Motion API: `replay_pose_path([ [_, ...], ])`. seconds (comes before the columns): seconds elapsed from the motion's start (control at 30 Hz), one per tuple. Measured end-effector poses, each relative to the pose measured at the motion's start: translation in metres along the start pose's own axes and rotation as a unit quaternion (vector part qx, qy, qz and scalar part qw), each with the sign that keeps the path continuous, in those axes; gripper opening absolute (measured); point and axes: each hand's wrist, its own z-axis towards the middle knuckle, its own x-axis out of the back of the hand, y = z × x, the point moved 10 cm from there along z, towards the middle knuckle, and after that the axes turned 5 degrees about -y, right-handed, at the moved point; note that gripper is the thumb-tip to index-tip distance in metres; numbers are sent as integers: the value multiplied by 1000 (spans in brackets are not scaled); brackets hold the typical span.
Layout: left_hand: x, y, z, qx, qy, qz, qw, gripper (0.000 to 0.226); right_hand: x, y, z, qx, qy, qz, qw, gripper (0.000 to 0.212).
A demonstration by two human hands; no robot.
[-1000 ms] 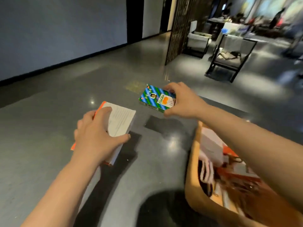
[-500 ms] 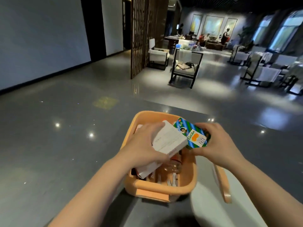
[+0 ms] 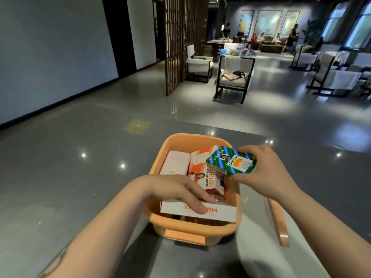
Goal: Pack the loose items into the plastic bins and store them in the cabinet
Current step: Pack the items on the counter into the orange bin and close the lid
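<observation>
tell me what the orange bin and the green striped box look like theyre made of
Orange bin: looks like moulded plastic, smooth and slightly glossy, with rounded corners and a thick rolled rim. Green striped box: probably printed cardboard with a light sheen, judging by its sharp folded edges and flat panels.

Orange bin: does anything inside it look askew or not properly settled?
Yes. In the orange bin, the white box with red letters lies tilted across the near end, resting on items beneath, with the left hand on it. The green striped box is not in yet; the right hand holds it above the rim.
</observation>
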Motion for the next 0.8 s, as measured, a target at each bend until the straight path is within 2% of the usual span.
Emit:
replay_pose_path([
  [0.07, 4, -3, 2, -14, 21, -31, 999, 34, -4, -2, 0, -2, 0, 3, 1000, 75],
  [0.23, 4, -17, 15, -12, 75, -2, 997, 24, -16, -9, 0, -3, -10, 5, 1000, 79],
  [0.37, 26, -16, 3, -57, 192, 6, 980, 16, -25, -12, -3, -6, -25, 3, 1000, 81],
  [0.43, 48, -20, -16, -80, 322, -9, 943, 13, -27, -12, -5, -11, -5, 4, 1000, 80],
  [0.5, 69, -28, -45, -70, 486, -3, 871, 11, -27, -17, -6, -7, 31, -8, 999, 77],
  [0.57, 76, -32, -65, -15, 586, 44, 809, 19, -33, -28, 0, -3, 54, -37, 998, 76],
  [0.63, 77, -33, -69, 21, 608, 81, 790, 28, -44, -36, 10, -13, 61, -61, 996, 78],
  [0.8, 75, -35, -67, 64, 604, 127, 785, 30, -80, -40, 29, -61, 29, -136, 988, 96],
])
